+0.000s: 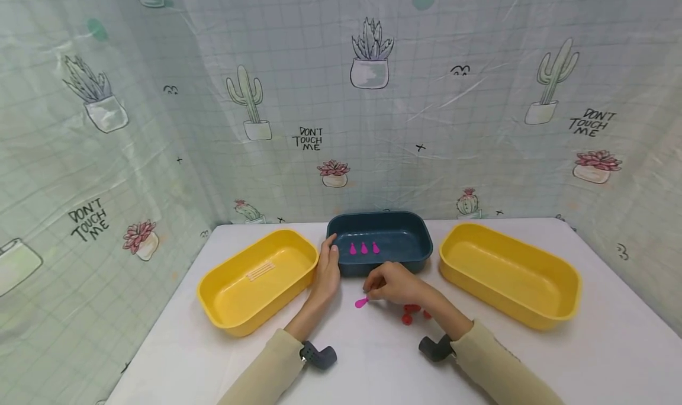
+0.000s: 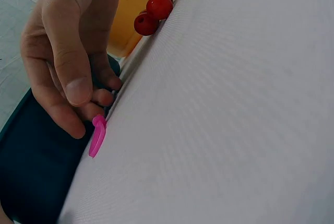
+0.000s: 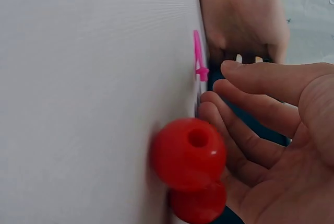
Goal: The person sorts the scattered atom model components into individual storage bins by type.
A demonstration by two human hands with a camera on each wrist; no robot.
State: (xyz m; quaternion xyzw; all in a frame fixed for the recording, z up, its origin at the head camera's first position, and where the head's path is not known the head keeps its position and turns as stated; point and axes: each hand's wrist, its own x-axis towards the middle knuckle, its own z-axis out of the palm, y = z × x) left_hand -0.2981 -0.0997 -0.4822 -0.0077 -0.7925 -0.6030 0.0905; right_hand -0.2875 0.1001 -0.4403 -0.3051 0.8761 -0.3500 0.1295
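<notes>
A pink teardrop-shaped piece (image 1: 362,303) with a small knobbed end lies on the white table before the dark blue tub (image 1: 383,269). My right hand (image 1: 395,282) is over its knobbed end, fingers loosely bent. In the right wrist view, thumb and index finger stand apart beside the pink piece (image 3: 200,59), with nothing pinched between them. Similar pink pieces (image 1: 364,248), three in a row, lie inside the blue tub. My left hand (image 1: 326,275) rests against the tub's left end, fingers extended along its rim. Red beads (image 1: 407,319) with holes lie under my right wrist.
A yellow tub (image 1: 229,325) at left holds several thin pale sticks (image 1: 260,270). Another yellow tub (image 1: 533,316) stands at right. A printed plastic sheet (image 1: 394,127) hangs behind the table and at its sides.
</notes>
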